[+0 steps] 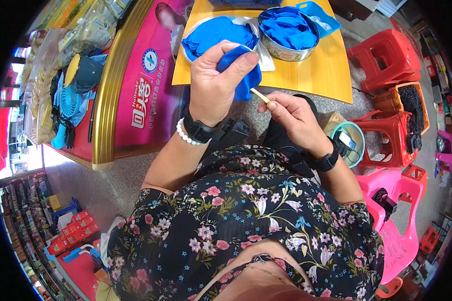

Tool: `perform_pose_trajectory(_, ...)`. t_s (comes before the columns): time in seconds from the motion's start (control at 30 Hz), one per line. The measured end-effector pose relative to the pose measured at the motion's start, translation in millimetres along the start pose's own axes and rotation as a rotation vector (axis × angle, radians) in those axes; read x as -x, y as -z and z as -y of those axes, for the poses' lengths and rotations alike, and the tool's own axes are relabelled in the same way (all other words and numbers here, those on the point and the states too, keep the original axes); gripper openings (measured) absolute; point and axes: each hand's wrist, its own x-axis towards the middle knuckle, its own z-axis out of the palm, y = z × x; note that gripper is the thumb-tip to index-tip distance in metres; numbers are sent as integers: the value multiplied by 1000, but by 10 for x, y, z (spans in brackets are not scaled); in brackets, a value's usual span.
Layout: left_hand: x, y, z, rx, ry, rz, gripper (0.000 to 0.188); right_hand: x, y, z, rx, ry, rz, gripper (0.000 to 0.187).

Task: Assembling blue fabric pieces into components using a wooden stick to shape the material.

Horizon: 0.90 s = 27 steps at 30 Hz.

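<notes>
My left hand [213,83] is closed round a blue piece of fabric [249,81], which sticks out above the fist and hangs down beside the fingers. Between the thumb and fingers of my right hand [297,119] is a thin pale stick [259,94]. Its far end meets the lower edge of the blue piece; whether it goes inside, I cannot tell. Just beyond my left hand, blue fabric pieces [220,34] are heaped in a white bowl. More blue fabric [289,27] fills a round tin [291,54] to the right of the bowl.
Both containers stand on a yellow table [321,75], with a light-blue scoop-shaped container [326,22] behind the tin. A gold-edged pink counter [135,85] is at the left. To the right are red stools [386,60], a pink chair [404,236] and a pale turquoise bucket [355,156].
</notes>
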Motion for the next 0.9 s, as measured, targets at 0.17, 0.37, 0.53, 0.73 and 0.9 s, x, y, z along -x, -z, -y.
perform_pose_trajectory(0.17, 62, -154, 100, -116, -64, -154, 14, -3, 52, 87, -211, 10, -74, 25)
perform_pose_trajectory(0.37, 84, -73, 230, -251, -153, -200, 20, 26, 62, 103, -336, -34, -92, 26)
perform_pose_trajectory(0.53, 84, -74, 201, -373, -245, -219, 25, 10, 70, 99, -424, -69, -92, 26)
perform_pose_trajectory(0.73, 120, -58, 265, -393, -171, -154, 31, -14, 47, 104, -281, -25, -53, 25)
perform_pose_trajectory(0.9, 174, -132, 270, -301, -131, -110, 32, 22, 60, 124, -331, 4, -67, 24)
